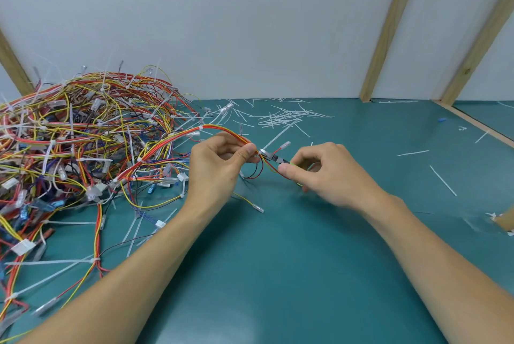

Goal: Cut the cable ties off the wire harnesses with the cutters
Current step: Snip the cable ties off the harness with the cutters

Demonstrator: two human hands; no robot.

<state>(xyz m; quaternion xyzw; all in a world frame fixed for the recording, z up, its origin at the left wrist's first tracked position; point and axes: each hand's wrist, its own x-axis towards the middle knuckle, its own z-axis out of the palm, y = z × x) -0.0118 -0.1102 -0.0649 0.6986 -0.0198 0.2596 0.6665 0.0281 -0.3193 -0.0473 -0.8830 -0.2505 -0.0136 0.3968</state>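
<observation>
At mid-frame, above the teal surface (278,274), a red, orange and yellow wire bundle (178,140) is pinched by the left hand (219,165). Small green-handled cutters (275,158), gripped by the right hand (328,171), are set against a white cable tie (262,152). A tangled harness pile (69,135) is seen at left; cut white tie offcuts (283,118) are scattered farther back.

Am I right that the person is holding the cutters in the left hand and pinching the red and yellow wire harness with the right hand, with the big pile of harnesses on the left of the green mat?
Not quite: the hands are swapped. In the head view the right hand holds the cutters and the left hand pinches the red and yellow wire harness. The pile of harnesses does lie on the left of the green mat.
</observation>
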